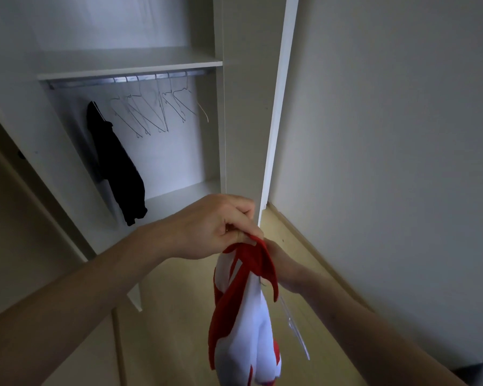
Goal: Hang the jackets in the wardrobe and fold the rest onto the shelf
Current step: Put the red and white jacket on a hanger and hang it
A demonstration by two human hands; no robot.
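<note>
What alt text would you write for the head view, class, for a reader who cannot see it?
Both hands, left hand above and right hand behind, hold a red and white garment before an open wardrobe. Inside, a black jacket hangs beside empty wire hangers.

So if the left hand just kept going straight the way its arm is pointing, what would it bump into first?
Probably the edge of the open wardrobe door. The left hand, which grips the red and white garment, points up and to the right at that edge. Depth is unclear, so it might pass in front instead.
</note>
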